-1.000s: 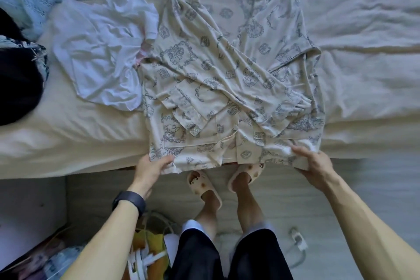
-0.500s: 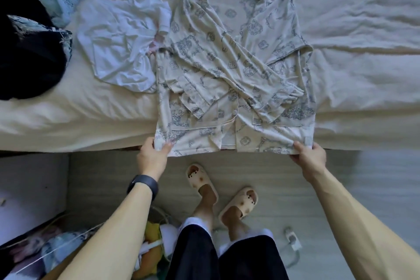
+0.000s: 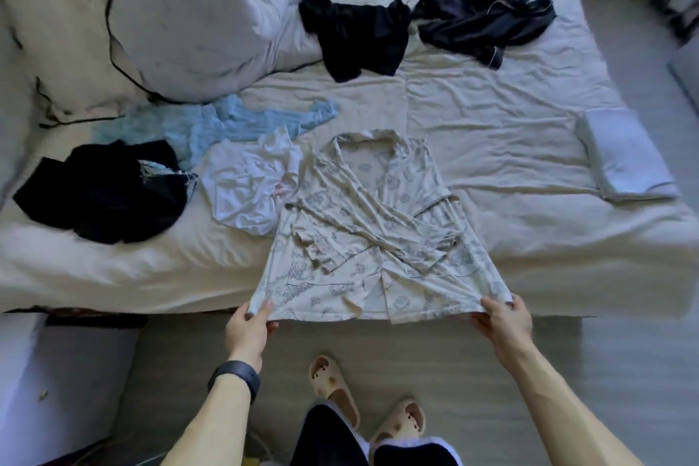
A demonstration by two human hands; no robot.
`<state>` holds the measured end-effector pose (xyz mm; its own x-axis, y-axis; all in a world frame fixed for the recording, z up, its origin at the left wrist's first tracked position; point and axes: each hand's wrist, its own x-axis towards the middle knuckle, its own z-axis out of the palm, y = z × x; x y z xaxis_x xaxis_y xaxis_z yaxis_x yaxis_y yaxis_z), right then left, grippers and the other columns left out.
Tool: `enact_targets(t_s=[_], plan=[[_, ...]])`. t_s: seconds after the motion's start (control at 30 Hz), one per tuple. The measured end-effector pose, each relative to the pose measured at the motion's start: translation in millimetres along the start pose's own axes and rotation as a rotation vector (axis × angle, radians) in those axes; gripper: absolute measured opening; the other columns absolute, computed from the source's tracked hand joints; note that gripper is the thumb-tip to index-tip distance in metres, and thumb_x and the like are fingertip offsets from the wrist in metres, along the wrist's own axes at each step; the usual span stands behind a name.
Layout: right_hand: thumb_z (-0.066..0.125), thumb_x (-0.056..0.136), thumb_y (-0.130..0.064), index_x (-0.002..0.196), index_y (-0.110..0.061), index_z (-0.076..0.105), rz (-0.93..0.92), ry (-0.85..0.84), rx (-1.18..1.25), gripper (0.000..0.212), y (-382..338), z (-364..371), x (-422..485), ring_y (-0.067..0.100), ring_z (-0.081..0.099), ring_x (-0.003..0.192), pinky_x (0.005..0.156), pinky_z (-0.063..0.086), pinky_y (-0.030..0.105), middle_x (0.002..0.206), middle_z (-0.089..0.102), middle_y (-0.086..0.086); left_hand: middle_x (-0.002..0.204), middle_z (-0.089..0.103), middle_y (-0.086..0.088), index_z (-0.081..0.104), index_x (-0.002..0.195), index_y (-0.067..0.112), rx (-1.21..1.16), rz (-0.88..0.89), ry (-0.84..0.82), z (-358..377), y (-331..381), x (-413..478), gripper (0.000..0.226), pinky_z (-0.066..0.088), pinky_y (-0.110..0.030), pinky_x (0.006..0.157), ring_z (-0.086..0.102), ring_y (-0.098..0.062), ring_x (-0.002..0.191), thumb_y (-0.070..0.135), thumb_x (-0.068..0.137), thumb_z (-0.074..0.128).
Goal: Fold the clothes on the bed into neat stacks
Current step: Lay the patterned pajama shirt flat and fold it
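Observation:
A cream patterned pyjama shirt (image 3: 374, 223) lies collar-away on the bed (image 3: 491, 117), both sleeves folded across its front. Its hem hangs past the near bed edge. My left hand (image 3: 247, 329) pinches the hem's left corner, and my right hand (image 3: 505, 320) pinches the right corner, holding the hem stretched taut. Beside the shirt on the left lie a crumpled white garment (image 3: 246, 185), a light blue garment (image 3: 212, 125) and a dark bundle (image 3: 102, 189). Two dark garments (image 3: 359, 34) (image 3: 480, 8) lie at the far side.
A folded pale blue item (image 3: 624, 155) sits at the bed's right edge. A white duvet (image 3: 151, 11) is heaped at the far left. I stand on grey floor (image 3: 435, 352) in cream slippers (image 3: 333, 386), and a white cabinet (image 3: 56, 382) stands to my lower left.
My view has pulled back and up, so the whole bed shows. Both hands have kept their pinch on the hem corners and drawn the hem wider and tauter.

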<state>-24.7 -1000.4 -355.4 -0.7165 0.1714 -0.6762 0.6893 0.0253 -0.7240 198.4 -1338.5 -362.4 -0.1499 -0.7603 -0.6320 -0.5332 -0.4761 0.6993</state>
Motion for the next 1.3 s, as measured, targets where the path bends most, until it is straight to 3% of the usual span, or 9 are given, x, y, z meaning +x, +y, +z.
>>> enact_targets(t_s=[0.13, 0.23, 0.6, 0.73, 0.83, 0.9, 1.0, 1.13, 1.3], plan=[[0.058, 0.097, 0.002, 0.114, -0.009, 0.055, 0.014, -0.017, -0.049, 0.020, 0.4, -20.3, -29.2, 0.022, 0.063, 0.075, 0.057, 0.059, 0.031, 0.094, 0.060, 0.007, 0.069, 0.063, 0.003, 0.067, 0.095, 0.018, 0.045, 0.007, 0.008, -10.6, -2.7, -35.2, 0.006, 0.047, -0.028, 0.062, 0.063, -0.017, 0.060, 0.024, 0.094, 0.069], [0.058, 0.097, 0.002, 0.108, -0.010, 0.056, 0.060, -0.017, -0.046, 0.017, 13.6, -36.6, -47.0, 0.025, 0.064, 0.080, 0.062, 0.056, 0.037, 0.097, 0.061, 0.009, 0.070, 0.065, 0.000, 0.065, 0.087, 0.022, 0.072, 0.005, 0.024, -24.0, -13.9, -57.1, 0.009, 0.047, -0.029, 0.059, 0.065, -0.018, 0.059, 0.023, 0.096, 0.067], [0.056, 0.096, 0.001, 0.100, -0.016, 0.056, 0.090, -0.034, -0.011, 0.018, 31.9, -45.9, -61.5, 0.031, 0.066, 0.081, 0.063, 0.056, 0.035, 0.104, 0.064, 0.014, 0.100, 0.072, -0.010, 0.067, 0.117, 0.010, 0.032, -0.023, 0.012, -36.5, -20.4, -67.9, 0.022, 0.043, -0.026, 0.051, 0.067, -0.020, 0.068, 0.020, 0.098, 0.063], [0.054, 0.096, 0.004, 0.107, -0.013, 0.055, 0.083, -0.057, 0.066, 0.019, -1.8, -26.8, -49.7, 0.029, 0.067, 0.079, 0.060, 0.056, 0.035, 0.101, 0.066, 0.015, 0.127, 0.063, -0.004, 0.058, 0.138, 0.016, 0.029, 0.017, 0.001, -23.5, 14.9, -47.3, 0.048, 0.059, -0.044, 0.083, 0.065, -0.028, 0.100, 0.030, 0.093, 0.070], [0.051, 0.098, 0.006, 0.105, -0.012, 0.053, 0.073, -0.082, 0.101, 0.019, -34.3, -2.6, -35.6, 0.028, 0.069, 0.072, 0.061, 0.059, 0.038, 0.095, 0.068, 0.016, 0.116, 0.071, -0.004, 0.071, 0.115, 0.023, 0.002, 0.015, -0.049, -6.7, 46.0, -17.7, 0.025, 0.055, -0.050, 0.093, 0.066, -0.030, 0.104, 0.033, 0.092, 0.070], [0.050, 0.100, 0.004, 0.098, -0.014, 0.051, 0.082, -0.074, 0.105, 0.018, -57.6, 17.3, -20.3, 0.025, 0.067, 0.076, 0.066, 0.056, 0.038, 0.096, 0.066, 0.015, 0.104, 0.076, -0.006, 0.073, 0.103, 0.023, -0.060, 0.001, -0.075, 8.7, 69.9, 3.5, 0.010, 0.059, -0.043, 0.079, 0.072, -0.029, 0.095, 0.027, 0.095, 0.068], [0.050, 0.101, 0.003, 0.109, -0.009, 0.048, 0.110, -0.018, 0.136, 0.015, -90.5, 50.5, 13.4, 0.025, 0.064, 0.082, 0.069, 0.054, 0.039, 0.101, 0.060, 0.016, 0.091, 0.078, -0.006, 0.070, 0.106, 0.018, -0.136, -0.020, -0.081, 38.7, 107.7, 38.6, 0.011, 0.056, -0.032, 0.062, 0.076, -0.022, 0.083, 0.022, 0.096, 0.066], [0.047, 0.102, 0.003, 0.097, -0.012, 0.046, 0.159, 0.011, 0.133, 0.016, -127.8, 103.9, 72.6, 0.025, 0.066, 0.082, 0.072, 0.054, 0.040, 0.106, 0.059, 0.018, 0.089, 0.077, -0.008, 0.064, 0.091, 0.022, -0.157, -0.047, -0.086, 86.4, 161.4, 98.9, 0.005, 0.055, -0.033, 0.064, 0.076, -0.023, 0.080, 0.021, 0.096, 0.066], [0.046, 0.100, 0.004, 0.093, -0.018, 0.044, 0.151, 0.073, 0.049, 0.023, -168.5, 188.5, 168.7, 0.021, 0.064, 0.069, 0.053, 0.059, 0.030, 0.089, 0.054, 0.011, 0.083, 0.071, -0.008, 0.057, 0.075, 0.017, -0.056, -0.046, -0.080, 160.3, 217.1, 200.6, 0.021, 0.054, -0.037, 0.067, 0.072, -0.027, 0.080, 0.022, 0.093, 0.067]])
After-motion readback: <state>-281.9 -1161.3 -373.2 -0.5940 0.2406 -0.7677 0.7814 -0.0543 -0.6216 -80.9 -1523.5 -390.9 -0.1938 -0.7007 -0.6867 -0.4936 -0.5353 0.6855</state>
